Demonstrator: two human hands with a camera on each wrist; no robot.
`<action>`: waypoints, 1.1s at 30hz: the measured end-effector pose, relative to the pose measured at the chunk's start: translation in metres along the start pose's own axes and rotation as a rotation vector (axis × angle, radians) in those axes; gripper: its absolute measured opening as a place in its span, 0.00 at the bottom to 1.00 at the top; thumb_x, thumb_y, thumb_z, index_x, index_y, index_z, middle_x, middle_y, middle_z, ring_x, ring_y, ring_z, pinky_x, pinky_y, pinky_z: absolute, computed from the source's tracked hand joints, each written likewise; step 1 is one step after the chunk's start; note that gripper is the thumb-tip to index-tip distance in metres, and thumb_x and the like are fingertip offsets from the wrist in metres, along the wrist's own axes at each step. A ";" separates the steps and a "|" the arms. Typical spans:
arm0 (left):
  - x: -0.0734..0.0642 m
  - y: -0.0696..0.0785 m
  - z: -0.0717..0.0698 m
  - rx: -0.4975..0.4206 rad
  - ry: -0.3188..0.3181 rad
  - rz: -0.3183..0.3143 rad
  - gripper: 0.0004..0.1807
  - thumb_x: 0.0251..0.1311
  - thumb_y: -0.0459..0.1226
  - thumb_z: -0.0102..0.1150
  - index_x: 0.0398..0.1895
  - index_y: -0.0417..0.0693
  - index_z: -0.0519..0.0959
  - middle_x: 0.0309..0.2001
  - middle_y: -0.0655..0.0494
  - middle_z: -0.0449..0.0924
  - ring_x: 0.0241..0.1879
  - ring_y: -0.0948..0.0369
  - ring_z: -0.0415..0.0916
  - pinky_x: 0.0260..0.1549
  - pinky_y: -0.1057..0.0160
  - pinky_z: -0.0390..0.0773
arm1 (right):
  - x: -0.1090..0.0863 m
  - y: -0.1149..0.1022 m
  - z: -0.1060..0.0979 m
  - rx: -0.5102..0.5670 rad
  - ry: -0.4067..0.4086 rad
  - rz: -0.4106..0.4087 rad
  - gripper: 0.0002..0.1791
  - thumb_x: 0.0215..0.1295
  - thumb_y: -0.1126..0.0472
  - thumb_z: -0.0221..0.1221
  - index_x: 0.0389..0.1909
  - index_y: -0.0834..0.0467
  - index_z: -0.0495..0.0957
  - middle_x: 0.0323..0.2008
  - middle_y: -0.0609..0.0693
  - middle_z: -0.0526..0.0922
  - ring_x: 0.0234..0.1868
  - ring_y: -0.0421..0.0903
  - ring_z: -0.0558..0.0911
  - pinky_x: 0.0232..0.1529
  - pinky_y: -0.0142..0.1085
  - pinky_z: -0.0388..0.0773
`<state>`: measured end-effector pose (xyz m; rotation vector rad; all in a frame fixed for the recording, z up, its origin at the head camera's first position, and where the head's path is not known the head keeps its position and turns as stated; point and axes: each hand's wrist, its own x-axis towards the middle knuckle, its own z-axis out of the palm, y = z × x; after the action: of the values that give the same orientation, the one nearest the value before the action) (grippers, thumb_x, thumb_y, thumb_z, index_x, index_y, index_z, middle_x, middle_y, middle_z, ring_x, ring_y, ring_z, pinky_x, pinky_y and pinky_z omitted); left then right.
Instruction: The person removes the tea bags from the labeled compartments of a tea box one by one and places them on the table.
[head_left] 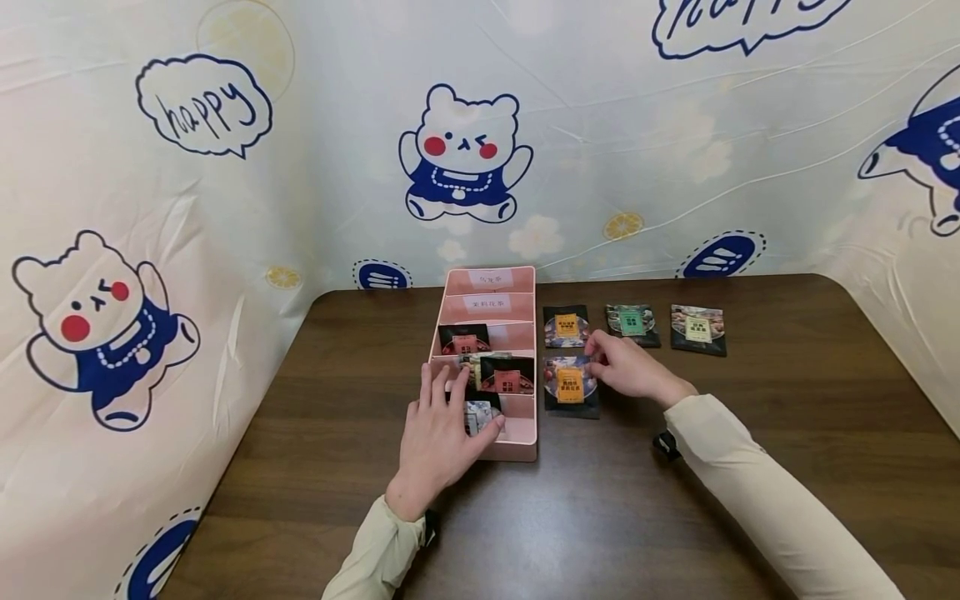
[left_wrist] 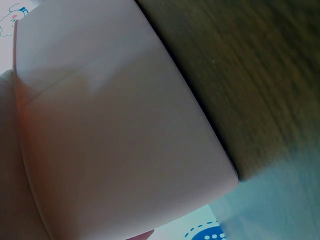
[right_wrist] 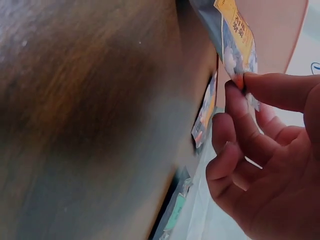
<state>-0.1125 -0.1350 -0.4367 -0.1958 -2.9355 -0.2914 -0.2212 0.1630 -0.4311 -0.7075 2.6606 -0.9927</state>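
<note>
Between thumb and forefinger, my right hand (head_left: 630, 367) pinches the right edge of a tea sachet (head_left: 570, 387) with an orange label. The right wrist view shows that sachet (right_wrist: 239, 40) tilted, its corner between the fingertips (right_wrist: 239, 95). My left hand (head_left: 442, 433) lies with spread fingers over the left side of a pink divided box (head_left: 522, 429). Inside the box, red-labelled sachets (head_left: 507, 377) stand in middle compartments, and a pale-labelled sachet (head_left: 478, 414) in the front one is partly covered by my left thumb. The box's outer wall (left_wrist: 115, 135) fills much of the left wrist view.
Behind the held sachet lies another orange-labelled sachet (head_left: 566, 327). Farther right are a green-labelled sachet (head_left: 632, 323) and a pale-green-labelled one (head_left: 698, 329). The box's two rear compartments carry white paper labels (head_left: 490, 279). A printed curtain (head_left: 585, 150) hangs behind the wooden table (head_left: 337, 400).
</note>
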 end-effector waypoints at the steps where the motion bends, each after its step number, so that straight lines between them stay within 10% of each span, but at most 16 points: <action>1: 0.000 0.000 0.000 -0.002 0.000 0.000 0.48 0.54 0.72 0.45 0.71 0.51 0.62 0.71 0.44 0.61 0.75 0.41 0.44 0.53 0.39 0.73 | 0.001 0.001 0.001 -0.007 -0.009 0.013 0.08 0.65 0.65 0.56 0.43 0.62 0.72 0.33 0.53 0.81 0.27 0.43 0.75 0.30 0.35 0.72; 33: 0.000 -0.001 0.002 -0.012 0.009 0.001 0.48 0.54 0.73 0.44 0.70 0.52 0.63 0.71 0.44 0.61 0.75 0.41 0.44 0.53 0.39 0.73 | 0.016 0.001 0.007 -0.182 -0.125 0.198 0.13 0.66 0.59 0.57 0.46 0.61 0.73 0.34 0.53 0.79 0.31 0.47 0.75 0.32 0.39 0.71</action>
<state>-0.1134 -0.1360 -0.4385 -0.1972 -2.9258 -0.3085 -0.2328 0.1521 -0.4376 -0.5079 2.6697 -0.6409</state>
